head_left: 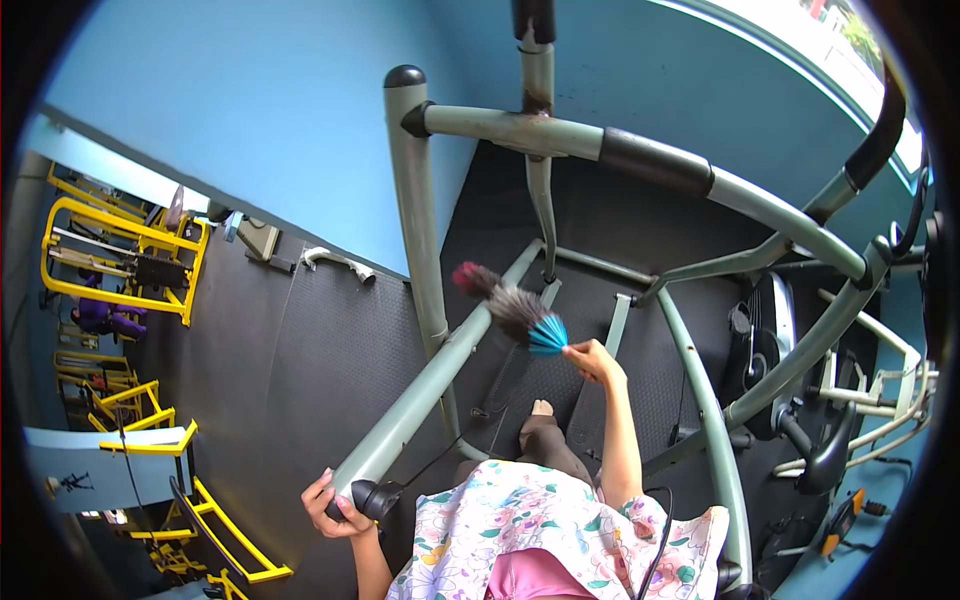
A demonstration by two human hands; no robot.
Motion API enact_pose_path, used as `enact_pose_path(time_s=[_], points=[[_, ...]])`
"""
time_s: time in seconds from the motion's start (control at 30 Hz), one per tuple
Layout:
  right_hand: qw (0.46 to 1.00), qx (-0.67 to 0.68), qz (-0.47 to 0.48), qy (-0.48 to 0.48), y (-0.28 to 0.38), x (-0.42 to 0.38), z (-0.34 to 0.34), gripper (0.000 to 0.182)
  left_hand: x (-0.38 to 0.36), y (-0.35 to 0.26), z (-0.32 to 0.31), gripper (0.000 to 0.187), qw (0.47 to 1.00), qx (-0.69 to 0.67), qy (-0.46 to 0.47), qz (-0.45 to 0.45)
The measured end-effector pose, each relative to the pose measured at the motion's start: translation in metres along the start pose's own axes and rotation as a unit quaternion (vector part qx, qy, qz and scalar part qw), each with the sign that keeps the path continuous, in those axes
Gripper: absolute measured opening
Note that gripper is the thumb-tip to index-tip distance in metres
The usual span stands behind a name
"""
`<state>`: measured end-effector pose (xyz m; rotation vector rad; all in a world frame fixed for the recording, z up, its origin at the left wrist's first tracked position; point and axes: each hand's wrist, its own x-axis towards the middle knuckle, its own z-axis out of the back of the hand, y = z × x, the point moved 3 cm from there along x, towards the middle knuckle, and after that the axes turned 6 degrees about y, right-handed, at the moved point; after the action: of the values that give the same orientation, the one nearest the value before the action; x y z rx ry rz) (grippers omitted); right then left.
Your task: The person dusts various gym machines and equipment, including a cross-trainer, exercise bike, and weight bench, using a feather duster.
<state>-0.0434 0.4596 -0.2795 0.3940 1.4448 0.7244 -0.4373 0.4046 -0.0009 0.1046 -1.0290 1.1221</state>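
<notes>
Both my hands are busy: my right hand (pixel 592 360) is closed around the handle of a feather duster (pixel 512 306), its dark plume lying against the grey frame bar (pixel 440 375), while my left hand (pixel 335 505) wraps the black end cap (pixel 372 497) of that same bar. Grey tubing of the gym machine (pixel 640 160) crosses in front of me. Below is black rubber flooring (pixel 300 360); blue walls (pixel 260 100) and yellow racks (pixel 120 250) stand to the left.
</notes>
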Motion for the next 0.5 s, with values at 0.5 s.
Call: enact_pose_path(time_s=[0.5], points=[[0.983, -0.083, 0.156, -0.055, 0.052, -0.195, 0.021, 0.034, 0.006, -0.003, 0.005, 0.016, 1.0, -0.005, -0.013, -0.018]])
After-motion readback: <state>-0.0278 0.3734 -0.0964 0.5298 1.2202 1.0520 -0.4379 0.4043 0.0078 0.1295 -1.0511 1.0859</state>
